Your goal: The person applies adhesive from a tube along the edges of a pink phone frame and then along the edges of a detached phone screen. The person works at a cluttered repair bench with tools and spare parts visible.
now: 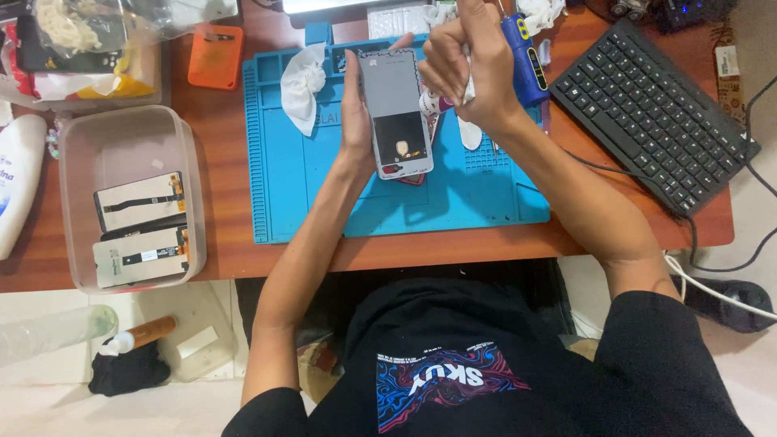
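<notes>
We see our left hand [360, 113] wrapped around the side of an open phone [394, 113], holding it up above the far middle of the blue mat [307, 194]. The phone's grey inside faces us, with a dark patch near its low end. Our right hand [465, 69] is curled in a fist just beside the phone's top, pinching something small and white that we cannot make out.

A white squeeze bottle [18, 178] with blue letters lies at the left edge of the desk [218, 162], partly cut off. Near it sits a clear plastic box [129, 198] with two flat phone screens [139, 231] inside. An orange flat case [215, 55] lies by the far edge. Clear bags [77, 40] with yellow and red bits fill the far left corner, too jumbled to tell apart. A blue tool [524, 57] stands behind our right hand, partly hidden. A black keyboard [651, 113] rests at the right edge.
</notes>
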